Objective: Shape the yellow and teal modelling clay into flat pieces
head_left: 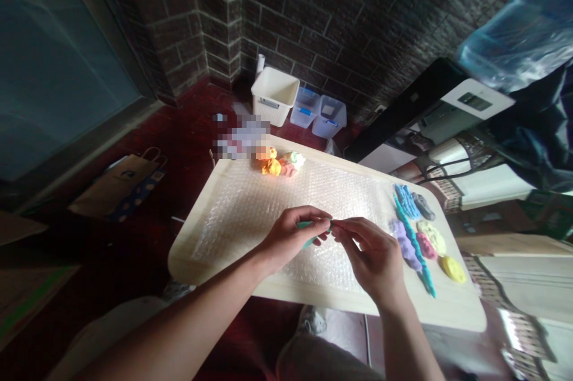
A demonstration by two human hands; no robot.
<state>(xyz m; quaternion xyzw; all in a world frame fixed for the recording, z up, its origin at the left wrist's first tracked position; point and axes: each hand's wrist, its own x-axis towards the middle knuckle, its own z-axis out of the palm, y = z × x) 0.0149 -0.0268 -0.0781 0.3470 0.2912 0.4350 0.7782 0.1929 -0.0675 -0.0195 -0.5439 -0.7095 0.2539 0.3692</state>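
Left hand (290,233): here it is, curled around the soft green clay-like piece (308,243), thumb and fingers closed on it.
Right hand (378,252): in from the right, fingertips pinching the piece's right end, right up against the left fingertips.
Green piece: up between the hands, over the clear bubble wrap (242,202), partly hidden by fingers.
Table right: and what a line-up! A long twisted turquoise rope (414,240) runs beside a lumpy lavender mass (405,243), with blue strands (406,200), a grey lump (423,206), a pale yellow-green lump (431,236), a pink lump (427,245) and a bright yellow disc (453,269).
Table far left: orange-yellow lumps (271,166) cluster with a brownish-pink lump (287,168) and a whitish-green lump (295,159).
Beyond the table: a white plastic bin (274,94), two clear tubs (330,115) to its right.
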